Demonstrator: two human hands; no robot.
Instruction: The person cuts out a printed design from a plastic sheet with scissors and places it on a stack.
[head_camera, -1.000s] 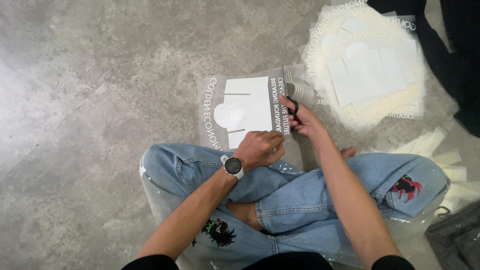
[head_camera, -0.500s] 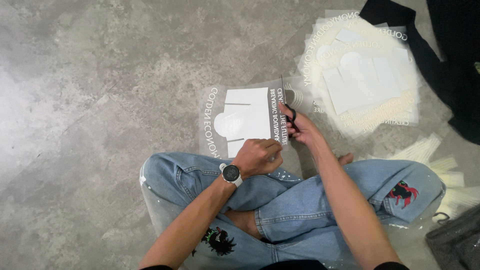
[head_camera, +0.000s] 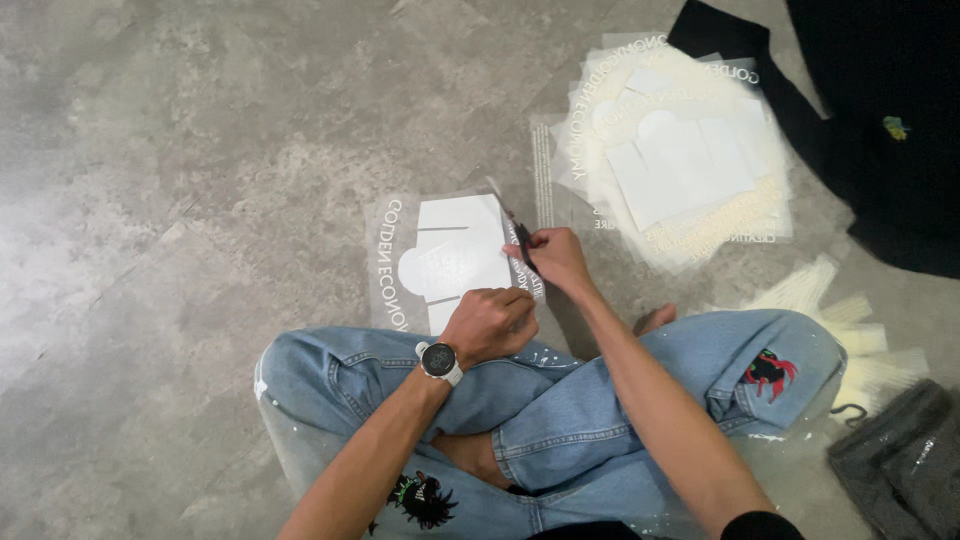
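Observation:
I sit cross-legged on a concrete floor in blue jeans. A clear film sheet (head_camera: 432, 262) with a white printed design and white lettering lies in front of my knees. My left hand (head_camera: 490, 322), with a watch on the wrist, presses down and grips the sheet's near edge. My right hand (head_camera: 555, 258) holds dark scissors (head_camera: 521, 240) at the sheet's right edge, the blades on the film.
A round stack of similar cream-white printed sheets (head_camera: 680, 150) lies at the upper right. Black clothing (head_camera: 880, 120) is spread at the far right. Narrow cut strips (head_camera: 850, 320) lie fanned beside my right knee, and a grey fabric item (head_camera: 900, 465) sits at the lower right.
The view has shifted a little. My right hand with the scissors has moved slightly along the sheet's right edge; my left hand stays on the sheet.

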